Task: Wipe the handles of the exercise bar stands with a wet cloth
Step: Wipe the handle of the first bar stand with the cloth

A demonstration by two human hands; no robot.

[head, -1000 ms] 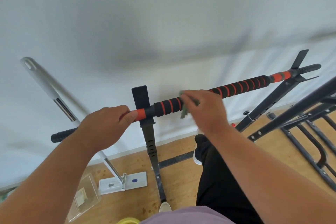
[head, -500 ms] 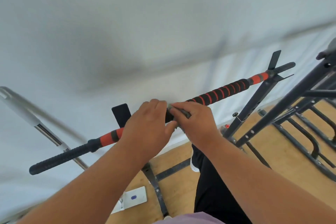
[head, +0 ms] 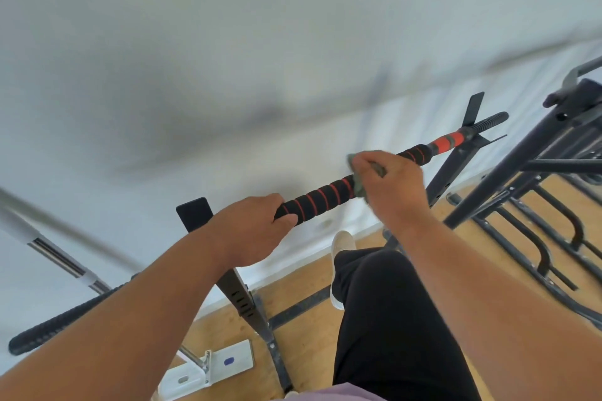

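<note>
The cloth [head: 358, 184] is mostly hidden under the right hand [head: 387, 185]. The left hand [head: 250, 231] covers part of the bar [head: 321, 197]. At three o'clock, a blurred black rack [head: 553, 153] runs off the edge.

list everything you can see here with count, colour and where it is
foam-padded exercise bar: 1, black with red stripes and red end bands, lying across two stands in front of the wall
black metal bar stands: 2, one at centre left, one at right
crumpled wet cloth: 1, grey-green, wrapped on the bar under the right hand
black tubular metal rack: 1, right edge
mop-like pole with white and chrome shaft: 1, left, leaning on the wall
white flat base plate: 1, on the floor at bottom
wooden floor: light brown
white wall: behind everything
black trouser leg: 1, with white shoe
left hand: grips the bar
right hand: holds the cloth on the bar
</note>
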